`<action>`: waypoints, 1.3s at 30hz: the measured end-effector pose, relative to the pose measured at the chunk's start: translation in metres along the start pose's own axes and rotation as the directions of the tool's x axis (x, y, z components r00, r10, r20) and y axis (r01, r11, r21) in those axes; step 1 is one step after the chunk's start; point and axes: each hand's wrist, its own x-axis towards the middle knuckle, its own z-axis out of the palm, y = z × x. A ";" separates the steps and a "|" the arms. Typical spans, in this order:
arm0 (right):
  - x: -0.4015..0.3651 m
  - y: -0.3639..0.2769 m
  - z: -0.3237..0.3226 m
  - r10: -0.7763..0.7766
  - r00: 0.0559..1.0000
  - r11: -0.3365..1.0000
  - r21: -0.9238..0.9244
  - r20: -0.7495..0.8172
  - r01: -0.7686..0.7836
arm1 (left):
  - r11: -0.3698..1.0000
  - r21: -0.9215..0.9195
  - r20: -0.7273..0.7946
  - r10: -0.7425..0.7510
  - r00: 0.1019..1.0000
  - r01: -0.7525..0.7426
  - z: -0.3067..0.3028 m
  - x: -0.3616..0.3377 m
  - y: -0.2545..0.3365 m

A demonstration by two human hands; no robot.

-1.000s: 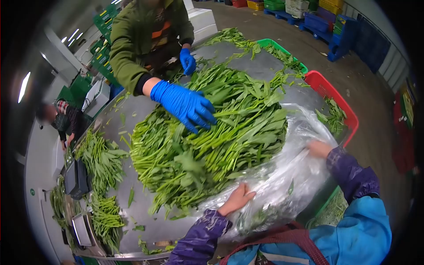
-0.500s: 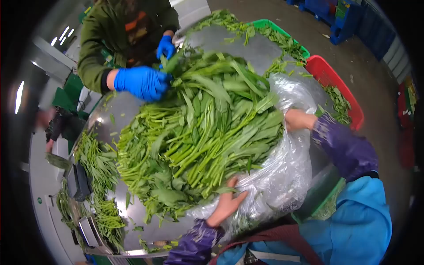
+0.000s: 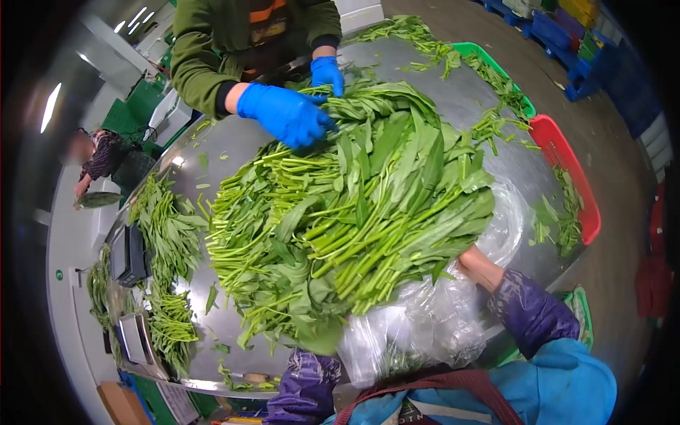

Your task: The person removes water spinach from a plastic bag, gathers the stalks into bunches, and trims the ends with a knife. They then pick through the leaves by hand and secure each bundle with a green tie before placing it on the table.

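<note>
A large heap of leafy greens (image 3: 354,212), with long pale stems like water spinach, lies on a metal table. My right hand (image 3: 480,268) reaches under the heap's lower right edge, and its fingers are hidden by leaves. At the near edge of the heap, the purple left sleeve (image 3: 304,382) ends under the leaves, so my left hand is covered. Crumpled clear plastic sheeting (image 3: 418,326) lies below the greens, between my arms. Across the table, a co-worker's blue-gloved hands (image 3: 283,113) hold a bunch of stems at the heap's far side.
A red basket (image 3: 572,180) and a green basket (image 3: 489,53) with greens stand along the right edge. Smaller bunches of greens (image 3: 170,234) lie at left, beside dark scales (image 3: 127,255). Another person (image 3: 99,159) is farther back.
My left hand has gone from the plastic to under the greens. My right hand has moved from the plastic to beneath the heap's edge. The view has shifted, and the co-worker's hands have come together.
</note>
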 end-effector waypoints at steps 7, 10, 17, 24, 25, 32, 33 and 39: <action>0.047 0.015 -0.016 0.061 0.991 0.938 0.333 0.119 -0.098 | 0.544 -0.839 -0.126 -0.176 0.976 -0.010 0.018 0.067 -0.035; 0.083 0.014 -0.017 0.032 0.993 0.927 0.368 0.111 -0.071 | 0.382 -0.924 -0.103 -0.183 0.978 -0.026 0.012 0.099 -0.043; 0.155 -0.049 0.008 -0.106 0.976 0.985 0.155 0.189 0.077 | 0.386 -0.919 -0.135 -0.112 0.985 -0.082 -0.001 0.142 -0.060; 0.123 -0.127 -0.049 -0.198 0.764 0.313 -0.699 0.614 0.643 | 0.452 -0.879 -0.157 0.023 0.987 -0.150 0.032 0.117 -0.077; 0.080 -0.160 -0.031 0.062 0.986 0.374 -0.920 0.152 0.118 | 0.434 -0.887 -0.157 0.041 0.987 -0.159 0.031 0.113 -0.078; -0.064 -0.129 -0.004 -0.342 0.737 -0.398 -0.801 0.582 0.447 | 0.699 -0.705 -0.080 0.086 0.993 -0.117 0.030 0.088 -0.061; -0.084 -0.106 0.021 -0.321 0.613 -0.130 -0.675 0.722 0.726 | 0.266 -0.961 -0.070 0.009 0.998 -0.070 0.051 0.099 -0.069; -0.110 0.011 0.096 0.354 0.244 0.077 -0.288 0.903 0.954 | -0.193 -0.977 0.131 -0.181 0.975 0.095 -0.007 0.035 0.000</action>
